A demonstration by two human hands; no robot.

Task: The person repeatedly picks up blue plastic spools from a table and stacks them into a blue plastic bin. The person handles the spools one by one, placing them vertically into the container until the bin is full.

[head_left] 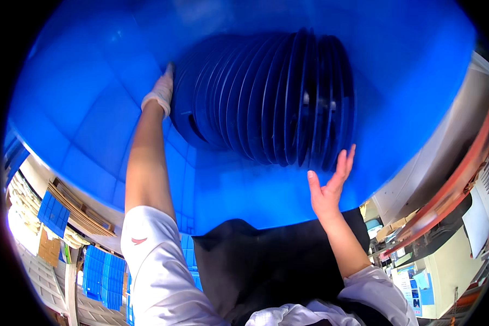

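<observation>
A long row of dark blue round discs stands on edge, packed face to face, inside a large blue plastic container. Several discs towards the right have small gaps between them. Reaching up at the row's left end, my left hand wears a whitish glove and lies along the end disc with its fingers stretched out; the fingertips are partly in shadow. My right hand is just below the row's right end, palm up with thumb and fingers spread, and nothing is in it. Whether its fingertips touch the last disc I cannot tell.
Blue crates are stacked at the lower left, near a pile of flat brown boards. On the right, a reddish curved bar runs past a pale cabinet. A black apron covers my front, by the container's near edge.
</observation>
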